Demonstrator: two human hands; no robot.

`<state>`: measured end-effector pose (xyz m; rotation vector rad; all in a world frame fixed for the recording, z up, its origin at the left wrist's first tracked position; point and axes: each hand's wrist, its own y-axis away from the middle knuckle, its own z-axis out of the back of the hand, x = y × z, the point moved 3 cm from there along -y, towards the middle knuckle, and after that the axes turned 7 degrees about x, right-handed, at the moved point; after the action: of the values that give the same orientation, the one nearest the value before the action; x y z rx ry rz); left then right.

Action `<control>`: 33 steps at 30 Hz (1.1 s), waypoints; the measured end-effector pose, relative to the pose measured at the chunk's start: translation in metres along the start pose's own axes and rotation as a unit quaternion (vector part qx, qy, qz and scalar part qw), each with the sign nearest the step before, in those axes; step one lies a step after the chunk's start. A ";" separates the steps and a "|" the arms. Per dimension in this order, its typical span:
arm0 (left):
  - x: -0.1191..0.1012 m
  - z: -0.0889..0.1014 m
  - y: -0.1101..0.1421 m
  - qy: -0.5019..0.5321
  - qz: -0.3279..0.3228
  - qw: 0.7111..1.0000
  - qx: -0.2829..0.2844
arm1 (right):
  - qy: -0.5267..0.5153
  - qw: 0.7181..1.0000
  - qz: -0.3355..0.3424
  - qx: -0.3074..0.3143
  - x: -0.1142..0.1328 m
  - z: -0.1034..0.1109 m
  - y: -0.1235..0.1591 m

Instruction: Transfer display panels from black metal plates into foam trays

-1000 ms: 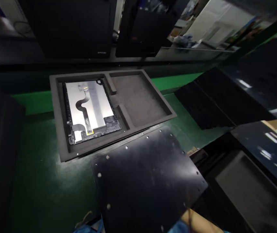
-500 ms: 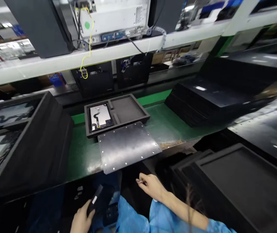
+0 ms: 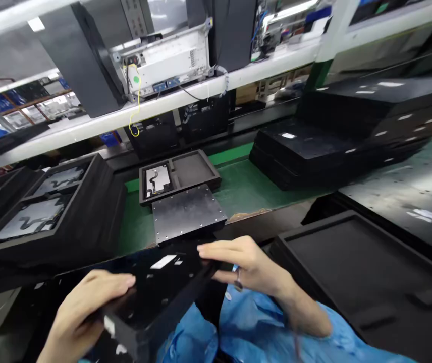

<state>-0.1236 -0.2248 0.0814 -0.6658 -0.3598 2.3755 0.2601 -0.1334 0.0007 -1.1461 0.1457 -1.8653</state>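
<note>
My left hand [image 3: 82,315] and my right hand [image 3: 246,267] both grip a flat black panel [image 3: 159,290] with small white labels, held low in front of my blue sleeves. The left hand clasps its near-left edge; the right hand's fingers curl over its far-right corner. Beyond it, a dark metal plate [image 3: 186,213] with small screws lies on the green belt. Behind the plate sits a black foam tray [image 3: 197,171] holding a silver panel with a flex cable [image 3: 157,180] in its left pocket.
Black foam trays [image 3: 49,212] with silver panels are stacked at left. More black trays [image 3: 356,272] lie at right and a tall stack of dark panels [image 3: 314,146] sits further back. A white shelf [image 3: 185,96] with equipment runs overhead.
The view pulled back and up. Both hands rose from below the bench and took hold of the black panel; before, the left held a small dark object and the right was loosely curled.
</note>
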 end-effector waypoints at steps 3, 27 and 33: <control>0.023 -0.019 -0.067 0.010 -0.060 0.998 -0.032 | 0.142 0.989 -0.010 -0.049 0.002 0.041 0.002; 0.122 -0.225 -0.301 -0.173 0.100 0.969 0.145 | -0.163 0.892 -0.364 -0.212 -0.099 -0.038 0.059; 0.125 -0.257 -0.323 -0.169 0.095 0.973 0.129 | -0.292 0.859 -0.341 -0.247 -0.130 -0.067 0.064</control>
<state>0.0963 0.1232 -0.0469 -0.1800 -0.1281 2.6612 0.2693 -0.0961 -0.1542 -2.3109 -0.1666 -2.0123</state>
